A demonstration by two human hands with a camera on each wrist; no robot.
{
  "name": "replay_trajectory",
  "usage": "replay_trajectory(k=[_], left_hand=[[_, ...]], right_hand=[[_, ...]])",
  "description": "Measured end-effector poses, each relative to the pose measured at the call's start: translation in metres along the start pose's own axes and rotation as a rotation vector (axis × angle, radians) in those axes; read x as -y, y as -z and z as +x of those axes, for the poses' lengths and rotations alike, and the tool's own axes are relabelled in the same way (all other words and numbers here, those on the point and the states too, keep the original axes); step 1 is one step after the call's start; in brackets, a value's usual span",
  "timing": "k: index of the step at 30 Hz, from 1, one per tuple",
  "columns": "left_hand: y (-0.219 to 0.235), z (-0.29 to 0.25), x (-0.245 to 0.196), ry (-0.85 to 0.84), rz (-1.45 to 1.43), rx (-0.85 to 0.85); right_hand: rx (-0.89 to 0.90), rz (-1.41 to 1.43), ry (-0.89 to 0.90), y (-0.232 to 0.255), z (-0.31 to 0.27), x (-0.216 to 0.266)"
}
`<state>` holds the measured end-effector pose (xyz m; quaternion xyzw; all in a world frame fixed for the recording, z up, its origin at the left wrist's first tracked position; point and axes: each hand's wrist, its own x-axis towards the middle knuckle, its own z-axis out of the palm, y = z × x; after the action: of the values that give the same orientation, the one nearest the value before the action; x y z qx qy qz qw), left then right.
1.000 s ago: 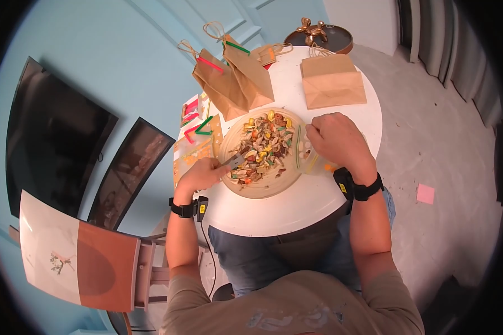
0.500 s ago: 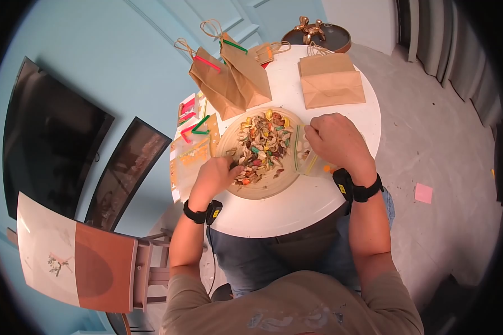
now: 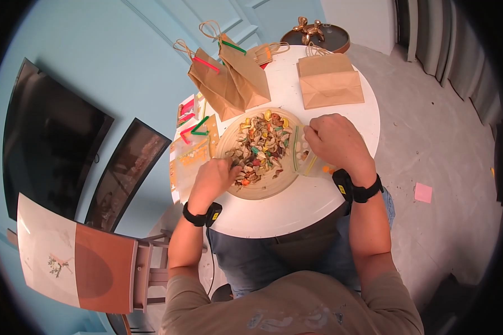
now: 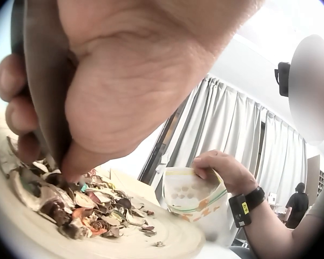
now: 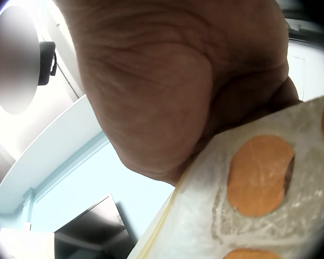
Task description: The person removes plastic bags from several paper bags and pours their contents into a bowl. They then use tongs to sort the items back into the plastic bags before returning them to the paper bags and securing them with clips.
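My left hand (image 3: 213,180) grips grey metal tongs (image 4: 46,81), with the thumb on one arm and curled fingers on the other. Their tips go down among the dried potpourri (image 3: 262,148), a mix of pale, brown, yellow, green and red pieces. It lies on a round, pale wooden plate (image 3: 274,188), and my hand is over the plate's left side. On the plate's right, my right hand (image 3: 341,142) pinches the rim of a clear zip bag (image 4: 191,195) printed with orange spots. The bag's mouth stands open toward the plate.
Two upright kraft paper bags (image 3: 218,84) with red and green strips stand behind the plate. Another kraft bag (image 3: 331,84) is at the back right. Flat spotted bags (image 3: 191,159) and bent red and green strips (image 3: 198,129) lie at the left of the white table (image 3: 274,220).
My left hand has come in over the plate's left side, turning so the tongs point down into the potpourri. The right hand keeps its hold on the zip bag, nearly still.
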<state>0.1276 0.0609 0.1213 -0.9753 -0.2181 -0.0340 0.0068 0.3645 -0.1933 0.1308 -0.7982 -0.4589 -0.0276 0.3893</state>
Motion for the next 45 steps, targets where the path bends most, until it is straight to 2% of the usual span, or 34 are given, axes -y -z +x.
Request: replay_trajectory(k=[5,8,11,14,17,19,20,23,26,31,35,41,45], left_hand=[[0.027,0.001,-0.015,0.01,-0.054,-0.016],[0.04,0.003,-0.025,-0.058,-0.115,-0.083],[0.06,0.008,-0.049,-0.094,-0.117,-0.073],[0.06,0.014,-0.072,-0.166,-0.185,-0.072],[0.048,0.021,-0.09,-0.315,-0.158,-0.164],[0.055,0.019,-0.092,-0.218,-0.2,-0.089],[0.057,0.018,-0.091,-0.173,-0.22,-0.048],[0.056,0.009,-0.064,-0.082,-0.093,-0.062],[0.048,-0.013,-0.045,-0.068,-0.03,-0.067],[0.016,-0.041,-0.04,-0.125,0.03,-0.051],[-0.004,-0.028,-0.033,-0.039,0.126,-0.106],[-0.008,-0.004,-0.012,0.027,-0.004,0.006],[-0.011,-0.004,-0.011,0.01,-0.011,-0.029]], right_hand=[[-0.009,0.001,0.008,0.0,0.0,0.0],[0.003,-0.008,0.007,-0.002,0.001,-0.002],[0.018,-0.013,-0.001,-0.001,0.001,-0.001],[0.021,-0.01,-0.008,0.0,0.002,0.001],[0.006,0.002,-0.006,-0.002,0.002,0.001],[-0.01,0.008,-0.01,-0.001,0.002,-0.001],[-0.01,0.01,-0.015,0.0,0.002,-0.002],[-0.004,0.017,-0.022,0.002,0.001,-0.003],[-0.001,0.018,-0.024,0.004,0.001,-0.002],[-0.005,0.01,-0.017,0.004,-0.001,0.0],[-0.004,0.009,-0.016,0.003,-0.001,0.001],[-0.004,0.008,-0.007,0.001,0.0,-0.001],[-0.011,0.0,-0.002,0.0,0.001,-0.002]])
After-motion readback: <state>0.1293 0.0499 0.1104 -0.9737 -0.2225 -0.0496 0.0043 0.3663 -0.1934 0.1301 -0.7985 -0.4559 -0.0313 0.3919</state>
